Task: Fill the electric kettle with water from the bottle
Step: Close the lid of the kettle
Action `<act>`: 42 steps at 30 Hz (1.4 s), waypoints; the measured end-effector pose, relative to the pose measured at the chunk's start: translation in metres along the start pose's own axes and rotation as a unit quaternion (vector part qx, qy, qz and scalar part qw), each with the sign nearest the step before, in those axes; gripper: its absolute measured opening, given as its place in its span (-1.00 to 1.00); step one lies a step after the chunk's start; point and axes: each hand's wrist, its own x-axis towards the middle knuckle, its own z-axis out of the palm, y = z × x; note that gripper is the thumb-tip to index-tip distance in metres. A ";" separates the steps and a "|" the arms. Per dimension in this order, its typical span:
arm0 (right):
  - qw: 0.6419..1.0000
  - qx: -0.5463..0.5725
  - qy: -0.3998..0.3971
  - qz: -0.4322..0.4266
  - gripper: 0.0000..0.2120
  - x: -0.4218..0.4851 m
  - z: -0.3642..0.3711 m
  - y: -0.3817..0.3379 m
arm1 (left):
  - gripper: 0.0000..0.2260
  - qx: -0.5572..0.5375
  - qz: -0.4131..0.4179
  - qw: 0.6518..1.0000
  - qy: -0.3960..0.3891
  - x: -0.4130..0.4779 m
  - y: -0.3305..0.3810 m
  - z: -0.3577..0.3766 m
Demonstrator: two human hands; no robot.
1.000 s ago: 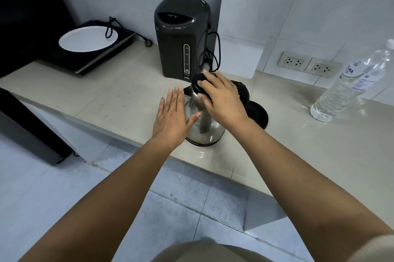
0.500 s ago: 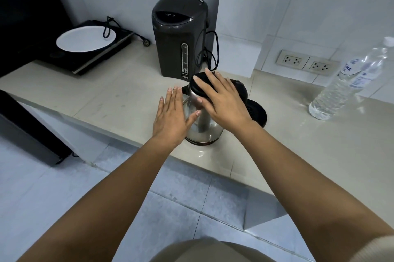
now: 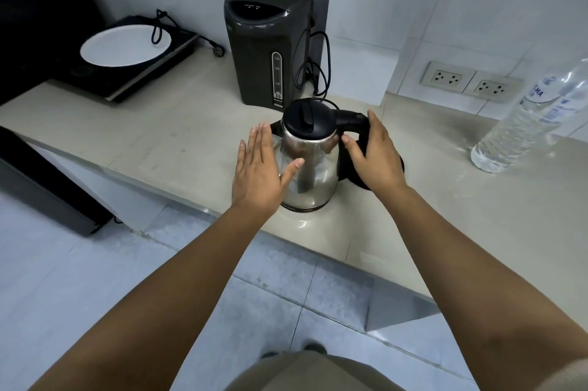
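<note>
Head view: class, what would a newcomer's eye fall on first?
The steel kettle near the counter edge, lid closed, between the hands: left hand flat by its side, right hand round its handle. Behind stands a dark water boiler; far right, a clear bottle.

Steel kettle upright, lid shut; bottle far right.

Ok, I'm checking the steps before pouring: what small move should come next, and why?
Probably open the black lid: it sits shut on the electric kettle, so no water can go in. The left hand lies flat against the kettle's side, the right hand holds the handle, and the water bottle stands untouched at the right.
</note>
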 end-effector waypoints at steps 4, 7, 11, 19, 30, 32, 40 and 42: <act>0.999 0.034 0.008 0.022 -0.44 0.005 -0.001 0.006 | -0.20 -0.033 0.006 0.999 0.018 0.000 -0.001 0.004; 0.999 0.013 0.002 0.044 -0.58 0.013 -0.001 0.010 | -0.22 -0.053 0.008 0.998 0.028 0.000 0.000 0.007; 0.995 -0.042 -0.008 0.087 -0.68 0.018 0.001 0.005 | -0.23 -0.055 0.007 0.998 0.031 0.001 0.001 0.008; 0.993 -0.041 0.058 0.099 -0.72 -0.013 -0.001 0.004 | -0.24 -0.073 0.026 0.997 0.029 0.001 0.002 0.003; 0.976 -0.009 0.172 0.136 -0.72 -0.039 -0.064 0.005 | -0.24 -0.099 0.118 0.988 0.030 0.017 0.050 -0.016; 0.971 -0.005 0.186 0.147 -0.72 -0.039 -0.075 0.010 | -0.25 -0.100 0.135 0.986 0.020 0.024 0.061 -0.013; 0.956 0.002 0.233 0.178 -0.74 -0.021 -0.098 0.042 | -0.25 -0.081 0.161 0.983 -0.024 0.061 0.100 0.001; 0.953 -0.003 0.239 0.184 -0.73 -0.010 -0.101 0.053 | -0.25 -0.072 0.163 0.983 -0.037 0.073 0.109 0.006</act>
